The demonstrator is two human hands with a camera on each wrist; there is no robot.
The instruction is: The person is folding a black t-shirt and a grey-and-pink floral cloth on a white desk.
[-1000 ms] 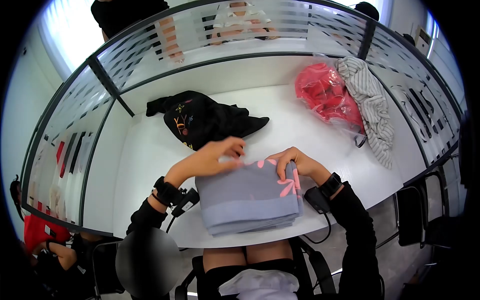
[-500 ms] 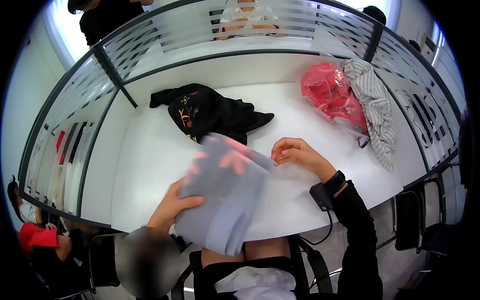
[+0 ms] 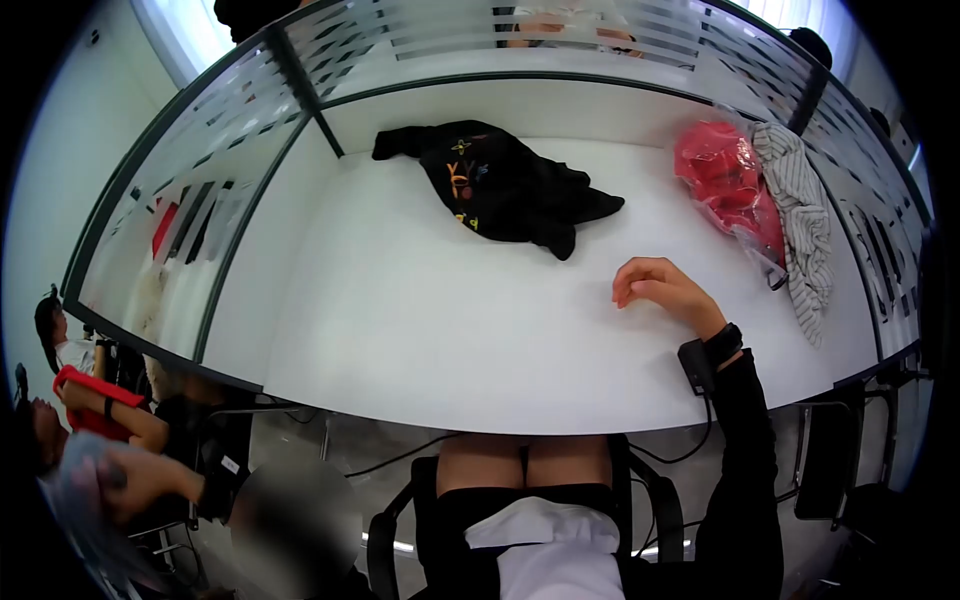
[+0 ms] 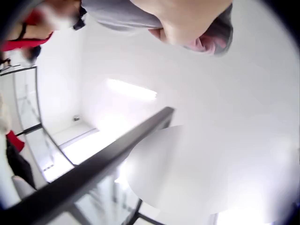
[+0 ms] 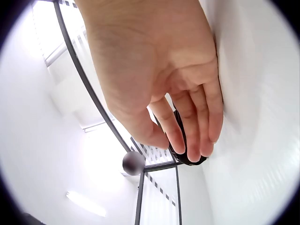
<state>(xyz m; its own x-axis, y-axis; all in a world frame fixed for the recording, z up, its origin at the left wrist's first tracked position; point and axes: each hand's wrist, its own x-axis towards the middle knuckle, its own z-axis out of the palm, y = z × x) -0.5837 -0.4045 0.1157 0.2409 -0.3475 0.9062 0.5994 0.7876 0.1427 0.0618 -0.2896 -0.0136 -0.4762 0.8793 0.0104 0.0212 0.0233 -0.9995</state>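
Observation:
Out past the table's left side, low in the head view, my left hand (image 3: 150, 482) grips a grey folded cloth (image 3: 82, 500), blurred there. The left wrist view shows the fingers of that hand (image 4: 190, 18) curled round the grey cloth (image 4: 119, 15), with a bit of pink print showing. My right hand (image 3: 668, 290) rests at the right of the white table (image 3: 430, 330), fingers loosely bent and holding nothing. Its palm and relaxed fingers (image 5: 190, 119) fill much of the right wrist view. A black garment (image 3: 515, 190) with colourful print lies beyond, toward the back.
Red fabric in a clear plastic bag (image 3: 725, 185) lies at the back right beside a striped grey-and-white cloth (image 3: 800, 220). Framed partition panels (image 3: 230, 210) enclose the table's sides and back. People sit at the left (image 3: 110, 410), close to the left hand.
The grey cloth, flat under both hands before, was lifted off the table by my left hand and carried left past the edge. My right hand let go of it and stays over the table.

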